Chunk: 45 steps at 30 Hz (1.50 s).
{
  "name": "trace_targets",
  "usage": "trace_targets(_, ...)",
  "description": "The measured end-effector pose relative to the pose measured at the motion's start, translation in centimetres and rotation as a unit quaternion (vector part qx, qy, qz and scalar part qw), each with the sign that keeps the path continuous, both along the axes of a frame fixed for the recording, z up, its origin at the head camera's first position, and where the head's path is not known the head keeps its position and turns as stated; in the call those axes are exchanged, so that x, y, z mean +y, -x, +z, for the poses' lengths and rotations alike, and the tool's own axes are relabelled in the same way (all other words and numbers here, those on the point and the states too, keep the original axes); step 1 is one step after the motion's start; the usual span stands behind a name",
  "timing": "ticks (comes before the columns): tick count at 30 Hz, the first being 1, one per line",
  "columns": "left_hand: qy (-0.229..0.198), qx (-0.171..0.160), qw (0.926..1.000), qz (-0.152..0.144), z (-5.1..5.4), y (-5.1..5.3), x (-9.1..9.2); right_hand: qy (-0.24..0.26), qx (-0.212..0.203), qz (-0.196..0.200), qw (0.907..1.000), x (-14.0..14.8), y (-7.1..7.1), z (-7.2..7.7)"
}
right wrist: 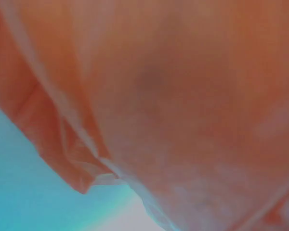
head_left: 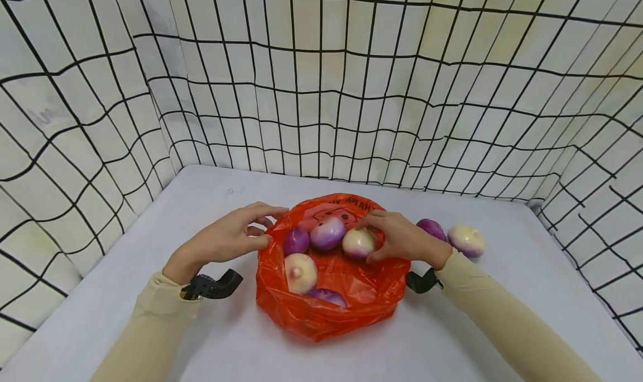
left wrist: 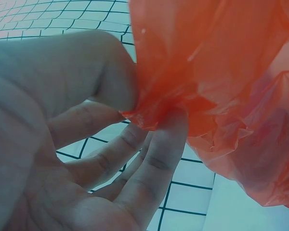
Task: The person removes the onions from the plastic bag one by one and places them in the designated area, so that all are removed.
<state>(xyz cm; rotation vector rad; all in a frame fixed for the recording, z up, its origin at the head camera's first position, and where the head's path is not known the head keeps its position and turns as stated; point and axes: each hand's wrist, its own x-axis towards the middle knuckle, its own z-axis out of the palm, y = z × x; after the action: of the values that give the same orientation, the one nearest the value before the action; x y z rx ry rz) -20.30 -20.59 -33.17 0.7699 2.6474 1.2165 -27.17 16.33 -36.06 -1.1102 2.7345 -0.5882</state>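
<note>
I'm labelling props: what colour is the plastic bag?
The plastic bag is red-orange; it shows best in the head view.

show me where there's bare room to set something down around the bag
Bare white tabletop shows outside the beige left sleeve, in front of the crinkled red plastic bag, and right of the two loose, round, purple and whitish onions. It is crowded inside the bag, where five onions sit and the right hand holds one of them.

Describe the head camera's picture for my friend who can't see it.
A person's left hand pinches the rim of a red plastic bag of onions while the right hand grips a pale onion inside it. Two more onions lie on the white table to the right, with black netting behind.
</note>
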Motion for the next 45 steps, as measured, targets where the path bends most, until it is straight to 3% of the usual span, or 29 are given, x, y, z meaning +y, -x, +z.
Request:
trace_targets(13, -0.005, 0.009, 0.9999, -0.007, 0.1, 0.0, 0.0, 0.027, 0.020, -0.010, 0.9994, 0.4, -1.1, 1.7)
trace_targets(23, 0.001, 0.002, 1.0000, 0.006, -0.1, 0.3, -0.1, 0.052, 0.031, -0.022, 0.9979, 1.1, -2.0, 3.7)
trace_targets(33, 0.003, 0.005, 1.0000, 0.002, 0.1, 0.3, -0.1, 0.067, 0.066, -0.043, 0.9946, 2.8, -3.0, 5.1)
trace_targets(45, 0.009, 0.009, 0.9999, -0.002, 0.1, 0.5, -0.1, 0.084, 0.080, -0.079, 0.9902, 6.0, -3.8, 6.0)
